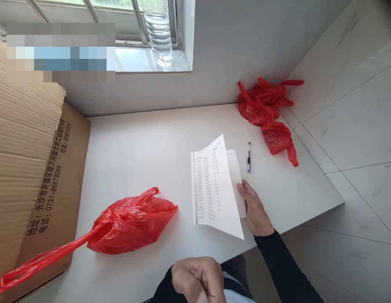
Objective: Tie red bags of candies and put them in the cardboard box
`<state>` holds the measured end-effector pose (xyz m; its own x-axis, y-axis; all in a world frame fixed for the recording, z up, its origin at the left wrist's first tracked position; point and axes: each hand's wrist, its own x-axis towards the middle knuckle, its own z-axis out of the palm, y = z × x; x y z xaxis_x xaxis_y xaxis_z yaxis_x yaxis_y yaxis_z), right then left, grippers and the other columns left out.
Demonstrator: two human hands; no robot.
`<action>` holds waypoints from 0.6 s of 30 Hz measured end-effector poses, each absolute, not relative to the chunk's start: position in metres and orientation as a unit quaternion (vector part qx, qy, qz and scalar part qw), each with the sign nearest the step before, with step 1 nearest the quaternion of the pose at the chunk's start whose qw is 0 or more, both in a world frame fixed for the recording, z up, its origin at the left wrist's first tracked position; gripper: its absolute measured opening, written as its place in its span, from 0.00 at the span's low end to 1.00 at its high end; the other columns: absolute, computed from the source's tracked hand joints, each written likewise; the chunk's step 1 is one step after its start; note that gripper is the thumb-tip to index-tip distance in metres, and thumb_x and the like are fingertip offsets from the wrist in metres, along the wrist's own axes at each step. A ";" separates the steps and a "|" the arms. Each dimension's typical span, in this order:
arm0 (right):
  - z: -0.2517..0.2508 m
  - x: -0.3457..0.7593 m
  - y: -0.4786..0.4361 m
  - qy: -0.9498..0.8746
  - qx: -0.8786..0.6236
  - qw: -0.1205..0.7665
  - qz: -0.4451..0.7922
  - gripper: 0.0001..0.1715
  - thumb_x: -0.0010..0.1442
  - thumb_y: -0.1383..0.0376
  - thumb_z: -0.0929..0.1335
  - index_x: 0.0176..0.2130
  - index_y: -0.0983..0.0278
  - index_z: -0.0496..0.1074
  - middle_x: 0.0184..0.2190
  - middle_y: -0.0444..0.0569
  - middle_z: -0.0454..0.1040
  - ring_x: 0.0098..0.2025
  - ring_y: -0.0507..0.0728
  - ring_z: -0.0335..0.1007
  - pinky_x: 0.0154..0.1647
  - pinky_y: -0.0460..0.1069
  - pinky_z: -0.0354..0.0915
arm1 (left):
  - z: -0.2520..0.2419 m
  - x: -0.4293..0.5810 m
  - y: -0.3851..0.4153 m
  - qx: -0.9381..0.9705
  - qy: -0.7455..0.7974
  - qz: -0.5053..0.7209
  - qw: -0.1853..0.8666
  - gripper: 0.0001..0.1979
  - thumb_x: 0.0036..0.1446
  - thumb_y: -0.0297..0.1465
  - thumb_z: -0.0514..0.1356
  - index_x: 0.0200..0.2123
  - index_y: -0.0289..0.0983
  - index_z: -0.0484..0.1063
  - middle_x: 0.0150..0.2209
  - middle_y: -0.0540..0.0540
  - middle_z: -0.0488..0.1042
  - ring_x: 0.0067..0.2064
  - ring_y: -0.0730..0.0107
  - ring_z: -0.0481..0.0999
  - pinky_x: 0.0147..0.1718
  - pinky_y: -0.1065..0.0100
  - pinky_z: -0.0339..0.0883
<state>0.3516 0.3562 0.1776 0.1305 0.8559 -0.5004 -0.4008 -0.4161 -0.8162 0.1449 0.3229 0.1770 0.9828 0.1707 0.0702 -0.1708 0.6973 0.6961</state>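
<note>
My right hand (pixel 254 208) pinches the right edge of some white paper sheets (pixel 214 189) between thumb and fingers. Columns of handwriting cover the top sheet, whose right side lifts off the sheet beneath. At the bottom, close to my body, my left hand (pixel 198 277) is curled closed; what its fingers hold, if anything, is hidden. A black-and-clear pen (pixel 249 158) lies on the white table (pixel 135 147), just beyond my right hand. To the left of the paper sits a full, knotted red plastic bag (pixel 129 225), its twisted handles stretching to the lower left.
A large cardboard box (pixel 50 181) stands along the left side. More red plastic bags (pixel 261 101) lie in the far right corner against the wall. On the windowsill stands a clear water bottle (pixel 159 35). The table's front edge slants up toward the right.
</note>
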 end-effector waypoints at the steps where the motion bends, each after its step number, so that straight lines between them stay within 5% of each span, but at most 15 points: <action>1: 0.177 0.352 0.357 -0.204 -0.562 0.503 0.624 0.25 0.62 0.48 0.73 0.55 0.53 0.71 0.50 0.45 0.81 0.51 0.61 0.78 0.47 0.54 0.76 | 0.181 0.147 0.322 0.377 0.011 0.089 0.922 0.33 0.46 0.62 0.64 0.11 0.41 0.63 0.12 0.49 0.55 0.14 0.74 0.52 0.14 0.63 0.47; 5: 0.178 0.351 0.358 -0.208 -0.566 0.511 0.613 0.26 0.61 0.48 0.74 0.54 0.53 0.72 0.50 0.44 0.81 0.52 0.61 0.78 0.51 0.54 0.75 | 0.209 0.161 0.312 0.388 0.121 0.129 0.905 0.26 0.64 0.53 0.57 0.27 0.38 0.77 0.20 0.48 0.66 0.21 0.72 0.60 0.21 0.67 0.55; 9: 0.179 0.350 0.357 -0.208 -0.564 0.517 0.609 0.25 0.60 0.48 0.74 0.54 0.53 0.72 0.49 0.44 0.81 0.51 0.61 0.79 0.51 0.55 0.75 | 0.245 0.172 0.290 0.465 0.323 0.219 0.795 0.18 0.65 0.46 0.60 0.55 0.51 0.79 0.48 0.45 0.80 0.47 0.59 0.78 0.47 0.62 0.70; 11: 0.181 0.350 0.356 -0.206 -0.562 0.520 0.609 0.24 0.61 0.49 0.74 0.54 0.53 0.72 0.49 0.45 0.81 0.51 0.61 0.79 0.51 0.55 0.76 | 0.259 0.175 0.280 0.509 0.465 0.258 0.677 0.19 0.64 0.45 0.62 0.58 0.61 0.75 0.60 0.51 0.76 0.56 0.55 0.77 0.48 0.62 0.73; 14: 0.183 0.353 0.356 -0.203 -0.556 0.530 0.607 0.21 0.62 0.50 0.74 0.51 0.53 0.73 0.50 0.44 0.81 0.52 0.60 0.78 0.51 0.54 0.75 | 0.260 0.175 0.279 0.547 0.567 0.319 0.526 0.21 0.68 0.39 0.59 0.61 0.63 0.71 0.67 0.55 0.70 0.62 0.54 0.74 0.35 0.67 0.78; 16: 0.184 0.357 0.357 -0.202 -0.551 0.542 0.602 0.18 0.62 0.51 0.74 0.50 0.53 0.73 0.51 0.43 0.80 0.53 0.60 0.77 0.52 0.53 0.75 | 0.248 0.172 0.286 0.572 0.562 0.385 0.457 0.23 0.70 0.34 0.55 0.65 0.61 0.67 0.70 0.54 0.65 0.69 0.56 0.66 0.50 0.63 0.77; 18: 0.186 0.362 0.358 -0.203 -0.545 0.553 0.596 0.16 0.63 0.52 0.73 0.49 0.53 0.73 0.52 0.43 0.80 0.55 0.60 0.76 0.54 0.53 0.74 | 0.231 0.168 0.295 0.583 0.558 0.433 0.401 0.26 0.71 0.30 0.54 0.68 0.59 0.62 0.72 0.52 0.61 0.73 0.57 0.57 0.67 0.53 0.61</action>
